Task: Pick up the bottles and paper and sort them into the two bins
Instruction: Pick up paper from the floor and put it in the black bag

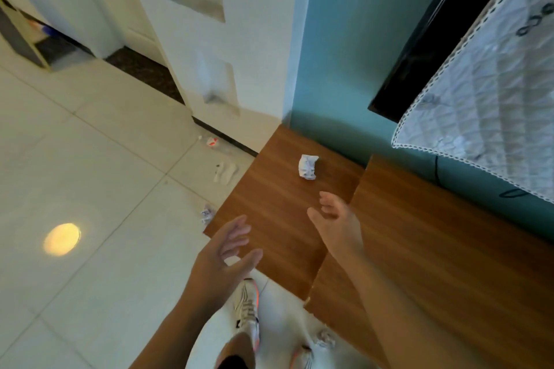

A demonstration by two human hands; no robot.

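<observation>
Above a low wooden cabinet [278, 213], a person's right hand [335, 219] reaches, fingers spread and empty, toward a crumpled paper [308, 167] lying near its back edge; the left hand [227, 252] hangs open, holding nothing; closing the fingers around the whole wad looks surest.

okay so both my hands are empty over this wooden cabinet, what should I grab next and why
Probably reach the right hand forward to the crumpled paper on the wooden cabinet. Both hands are open, and it lies just beyond those fingertips.
</observation>
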